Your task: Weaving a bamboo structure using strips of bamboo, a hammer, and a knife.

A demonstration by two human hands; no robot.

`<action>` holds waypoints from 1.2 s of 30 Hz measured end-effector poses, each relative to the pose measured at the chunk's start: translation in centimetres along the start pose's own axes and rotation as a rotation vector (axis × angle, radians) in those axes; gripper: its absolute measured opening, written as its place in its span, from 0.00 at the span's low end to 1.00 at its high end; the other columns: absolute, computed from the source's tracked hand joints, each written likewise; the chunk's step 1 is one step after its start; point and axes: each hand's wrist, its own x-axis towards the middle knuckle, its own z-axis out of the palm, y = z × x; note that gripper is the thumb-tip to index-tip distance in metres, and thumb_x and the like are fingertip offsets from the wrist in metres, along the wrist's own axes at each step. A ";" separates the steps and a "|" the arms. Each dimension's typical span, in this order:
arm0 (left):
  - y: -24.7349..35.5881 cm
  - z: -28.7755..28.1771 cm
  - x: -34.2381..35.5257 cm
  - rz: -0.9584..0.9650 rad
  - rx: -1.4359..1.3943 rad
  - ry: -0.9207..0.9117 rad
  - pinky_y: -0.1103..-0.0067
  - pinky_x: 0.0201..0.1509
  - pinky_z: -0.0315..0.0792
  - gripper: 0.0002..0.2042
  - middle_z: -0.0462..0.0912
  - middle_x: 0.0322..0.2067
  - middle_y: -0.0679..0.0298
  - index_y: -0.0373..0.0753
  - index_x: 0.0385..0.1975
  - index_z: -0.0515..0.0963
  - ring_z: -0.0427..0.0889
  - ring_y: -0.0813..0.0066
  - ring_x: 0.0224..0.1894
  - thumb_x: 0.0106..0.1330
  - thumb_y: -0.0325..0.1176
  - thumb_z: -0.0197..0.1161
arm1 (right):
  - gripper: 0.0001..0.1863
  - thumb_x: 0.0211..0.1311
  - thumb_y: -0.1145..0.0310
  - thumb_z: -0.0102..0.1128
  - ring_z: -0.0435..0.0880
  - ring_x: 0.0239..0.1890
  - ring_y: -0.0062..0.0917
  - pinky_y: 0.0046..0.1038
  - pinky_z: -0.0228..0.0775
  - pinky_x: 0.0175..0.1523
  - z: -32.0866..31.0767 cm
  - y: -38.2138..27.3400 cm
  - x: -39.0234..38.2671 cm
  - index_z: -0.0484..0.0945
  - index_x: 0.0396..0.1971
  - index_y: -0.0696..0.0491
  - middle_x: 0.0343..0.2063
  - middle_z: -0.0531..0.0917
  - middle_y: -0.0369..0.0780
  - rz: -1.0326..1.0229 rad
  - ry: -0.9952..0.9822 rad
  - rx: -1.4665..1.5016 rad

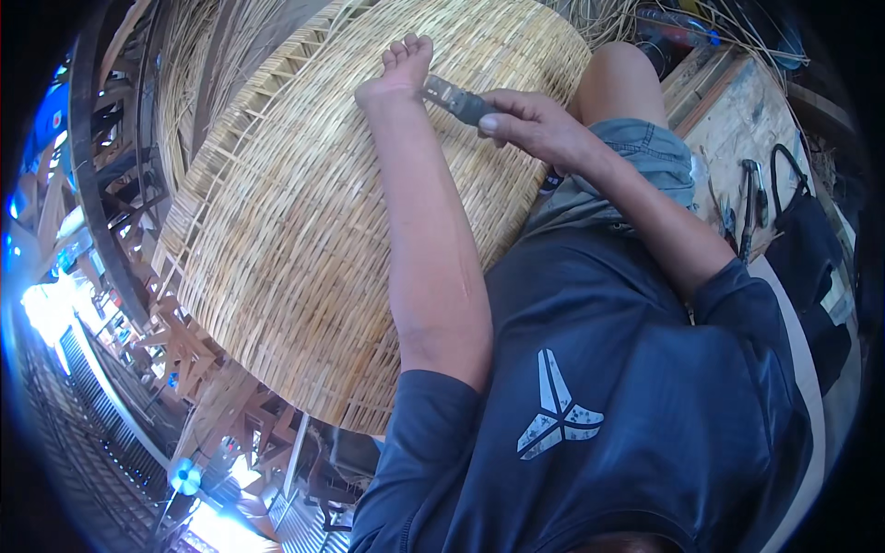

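A large woven cane piece point(304, 249), curved and straw-coloured, lies across my lap and fills the middle. On its upper part rests my left hand point(396, 74), fingers stretched out, with no object visible in it. Just right of that hand, my right hand point(530, 124) grips a short flat-bladed tool point(452, 99) by its dark end. The worn, greyish blade points left over the weave, its tip at the edge of my left hand. Whether the tip touches the hand or the weave I cannot tell.
A pale board point(742, 111) at the right bears pliers-like hand tools point(751, 198) and a dark bag point(807, 240). Loose cane strips point(184, 83) hang at the upper left. Wooden frame parts point(184, 341) are stacked lower left, near a small fan point(185, 476).
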 end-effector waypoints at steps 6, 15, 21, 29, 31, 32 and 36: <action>-0.8 -0.4 0.1 0.039 0.105 -0.022 0.60 0.48 0.54 0.25 0.59 0.33 0.61 0.41 0.35 0.59 0.57 0.67 0.36 0.62 0.61 0.36 | 0.17 0.63 0.61 0.55 0.70 0.27 0.13 0.19 0.66 0.34 0.3 0.7 0.9 0.75 0.45 0.57 0.24 0.74 0.31 -0.099 0.000 -0.088; 0.8 -0.3 1.5 0.157 0.104 0.028 0.57 0.59 0.50 0.33 0.65 0.42 0.63 0.41 0.54 0.61 0.62 0.63 0.51 0.63 0.63 0.33 | 0.18 0.64 0.65 0.53 0.72 0.45 0.16 0.22 0.63 0.53 1.9 -0.1 -3.1 0.72 0.50 0.60 0.40 0.77 0.35 0.017 -0.290 -0.105; 1.8 0.1 1.1 0.197 0.105 -0.036 0.58 0.64 0.47 0.29 0.68 0.50 0.64 0.41 0.58 0.62 0.60 0.64 0.62 0.66 0.55 0.32 | 0.16 0.63 0.68 0.54 0.74 0.44 0.18 0.23 0.64 0.52 3.6 -2.5 -5.9 0.72 0.48 0.61 0.38 0.78 0.38 -0.023 -0.357 -0.108; 5.4 1.3 4.0 0.196 0.054 -0.096 0.54 0.62 0.47 0.35 0.70 0.39 0.64 0.43 0.57 0.63 0.64 0.59 0.57 0.60 0.66 0.38 | 0.18 0.62 0.64 0.56 0.78 0.41 0.22 0.26 0.69 0.48 3.7 -3.7 -7.0 0.73 0.50 0.57 0.34 0.81 0.41 -0.027 -0.497 -0.186; 5.8 1.5 3.7 0.202 0.026 -0.058 0.55 0.61 0.50 0.31 0.72 0.39 0.62 0.42 0.54 0.66 0.66 0.57 0.56 0.62 0.62 0.39 | 0.18 0.62 0.66 0.56 0.79 0.40 0.25 0.26 0.70 0.47 2.8 -4.7 -6.7 0.74 0.48 0.60 0.36 0.81 0.41 -0.058 -0.566 -0.133; 5.3 2.0 2.8 0.192 0.007 -0.015 0.56 0.60 0.53 0.28 0.75 0.39 0.60 0.41 0.51 0.70 0.69 0.55 0.54 0.63 0.57 0.40 | 0.17 0.61 0.67 0.57 0.80 0.40 0.28 0.27 0.70 0.47 1.7 -5.9 -6.9 0.74 0.46 0.63 0.38 0.80 0.43 -0.089 -0.542 -0.108; 3.2 3.6 -5.5 -0.335 -0.098 0.182 0.70 0.57 0.65 0.22 0.76 0.53 0.62 0.40 0.56 0.69 0.72 0.63 0.58 0.66 0.43 0.45 | 0.24 0.64 0.51 0.49 0.77 0.25 0.19 0.20 0.69 0.30 -10.5 -8.9 -10.0 0.73 0.41 0.60 0.22 0.78 0.36 -0.136 0.155 -0.242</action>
